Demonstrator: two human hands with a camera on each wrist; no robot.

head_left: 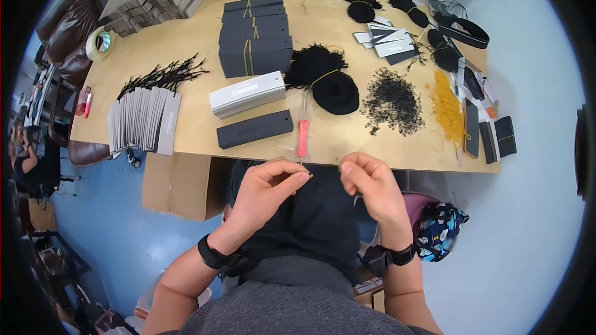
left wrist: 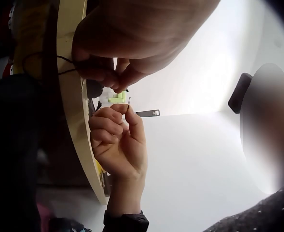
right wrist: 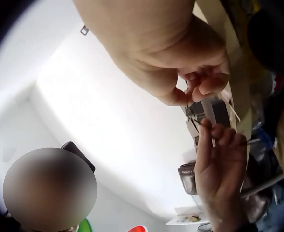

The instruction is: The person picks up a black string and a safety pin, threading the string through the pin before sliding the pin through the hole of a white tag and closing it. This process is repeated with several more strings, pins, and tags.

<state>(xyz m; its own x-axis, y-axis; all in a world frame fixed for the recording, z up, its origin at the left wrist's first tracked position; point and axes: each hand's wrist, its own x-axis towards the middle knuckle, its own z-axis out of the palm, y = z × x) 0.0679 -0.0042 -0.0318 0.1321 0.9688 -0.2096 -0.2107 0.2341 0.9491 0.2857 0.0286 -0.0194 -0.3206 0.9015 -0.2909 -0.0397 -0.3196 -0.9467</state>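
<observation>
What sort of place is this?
Likely a tag-assembly or packing workshop: a wooden table holds a fanned row of grey tags, bundled black cords and banded stacks of dark cards.

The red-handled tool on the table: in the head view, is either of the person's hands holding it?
No, the red-handled tool lies on the table, beyond both raised hands.

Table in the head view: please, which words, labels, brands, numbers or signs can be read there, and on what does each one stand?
"ORIGINALS", as far as the blur allows, on the light grey stack.
What looks like the same word on the front tag of the fanned row; blurred.
Print on the loose tags: too small to read.
I can make out no number.
</observation>
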